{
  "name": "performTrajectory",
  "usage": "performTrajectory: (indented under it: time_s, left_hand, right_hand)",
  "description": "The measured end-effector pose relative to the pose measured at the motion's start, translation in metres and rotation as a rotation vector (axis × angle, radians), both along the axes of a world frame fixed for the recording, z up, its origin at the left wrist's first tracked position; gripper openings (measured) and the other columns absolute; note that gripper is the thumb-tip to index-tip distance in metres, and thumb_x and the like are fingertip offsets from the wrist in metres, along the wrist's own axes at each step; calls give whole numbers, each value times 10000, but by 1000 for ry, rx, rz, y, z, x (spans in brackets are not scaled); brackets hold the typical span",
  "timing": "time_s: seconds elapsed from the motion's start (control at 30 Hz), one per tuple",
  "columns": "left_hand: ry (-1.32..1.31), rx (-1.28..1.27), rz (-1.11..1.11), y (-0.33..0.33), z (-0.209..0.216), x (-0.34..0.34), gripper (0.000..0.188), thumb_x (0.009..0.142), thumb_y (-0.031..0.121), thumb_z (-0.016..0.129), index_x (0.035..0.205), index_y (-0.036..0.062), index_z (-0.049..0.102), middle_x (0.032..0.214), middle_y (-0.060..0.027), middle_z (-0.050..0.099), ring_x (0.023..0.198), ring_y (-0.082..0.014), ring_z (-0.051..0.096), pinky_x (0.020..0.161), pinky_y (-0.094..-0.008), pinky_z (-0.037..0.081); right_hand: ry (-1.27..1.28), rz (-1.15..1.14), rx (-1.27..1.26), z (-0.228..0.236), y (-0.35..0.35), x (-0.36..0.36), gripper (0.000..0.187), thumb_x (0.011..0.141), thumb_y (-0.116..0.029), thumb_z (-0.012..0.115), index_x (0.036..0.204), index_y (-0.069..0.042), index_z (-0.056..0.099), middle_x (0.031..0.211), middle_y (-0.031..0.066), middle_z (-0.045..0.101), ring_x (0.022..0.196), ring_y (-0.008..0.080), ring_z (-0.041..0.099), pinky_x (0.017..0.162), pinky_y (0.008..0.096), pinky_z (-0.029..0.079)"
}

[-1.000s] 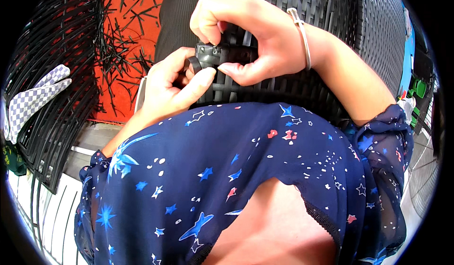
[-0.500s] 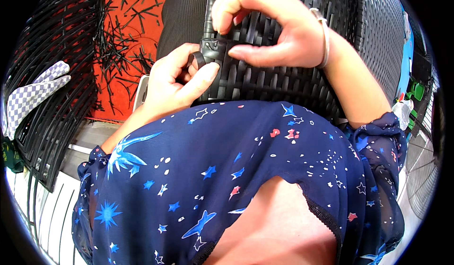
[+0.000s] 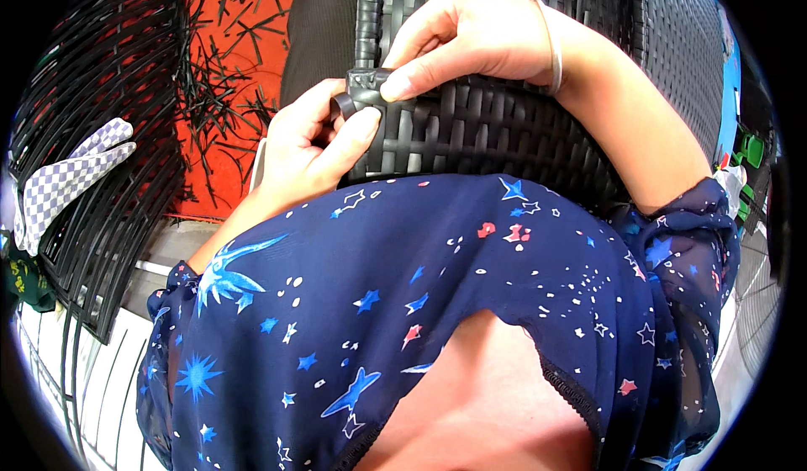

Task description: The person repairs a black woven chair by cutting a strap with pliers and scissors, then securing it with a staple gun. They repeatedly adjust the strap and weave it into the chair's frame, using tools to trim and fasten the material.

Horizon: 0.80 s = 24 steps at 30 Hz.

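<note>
Right at the black wicker piece [image 3: 504,130], the left hand [image 3: 307,139] clamps a curled black strip [image 3: 342,106] at its left corner; the right hand's [image 3: 475,42] thumb presses there too, its pinch unclear! Well left of the wicker piece lies checkered cloth [image 3: 63,181].

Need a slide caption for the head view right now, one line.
Left hand and right hand at an edge of black wicker, black strips strewn over a red surface.

Black scraps [image 3: 220,84] litter the brightly lit red floor [image 3: 271,63].
</note>
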<state>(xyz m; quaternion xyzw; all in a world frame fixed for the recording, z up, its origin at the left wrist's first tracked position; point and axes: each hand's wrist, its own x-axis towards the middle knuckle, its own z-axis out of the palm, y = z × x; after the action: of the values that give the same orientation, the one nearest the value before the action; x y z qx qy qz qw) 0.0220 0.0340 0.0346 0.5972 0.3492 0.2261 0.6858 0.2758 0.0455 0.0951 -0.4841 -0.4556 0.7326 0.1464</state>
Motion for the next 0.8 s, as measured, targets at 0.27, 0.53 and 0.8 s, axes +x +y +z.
performTrajectory:
  time_s: [0.27,0.53,0.8]
  left_hand:
    - [19,-50,-9,4,3,1,270,951,201,690,1129,2,650,705,86,520,611,-2,416,551,-195,351]
    - [-57,-133,29,1,10,8,217,988,132,625,1143,-20,628,807,64,551,682,-5,434,606,-192,364]
    - [-54,-112,28,2,12,4,237,995,147,606,1145,-37,610,886,9,613,764,-46,515,703,-226,444]
  right_hand:
    - [8,-6,101,-4,2,6,306,861,-224,787,1037,25,763,977,90,759,905,116,684,844,266,525]
    - [-15,-12,-159,-16,7,11,340,859,-313,800,1030,-20,784,930,57,760,835,111,658,765,243,494]
    - [208,-39,-209,-22,12,18,407,964,-411,668,1023,-21,770,927,49,752,772,100,663,694,237,515]
